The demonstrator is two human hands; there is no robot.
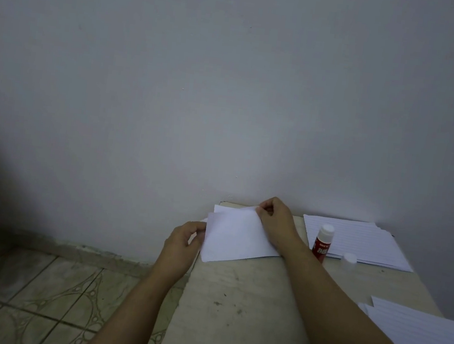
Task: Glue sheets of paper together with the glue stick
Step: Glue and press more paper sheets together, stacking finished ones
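A white sheet of paper point(234, 236) lies tilted over another sheet point(220, 208) at the table's far left corner. My left hand point(182, 244) pinches the top sheet's left edge. My right hand point(277, 220) pinches its far right corner, lifting it slightly. A red glue stick point(322, 243) with a white top stands upright just right of my right wrist. Its clear cap point(349, 260) sits on the table beside it.
A stack of lined paper point(354, 240) lies at the back right against the wall. More lined sheets point(422, 338) overhang the near right of the worn table point(234, 300). A tiled floor point(36, 291) drops away to the left.
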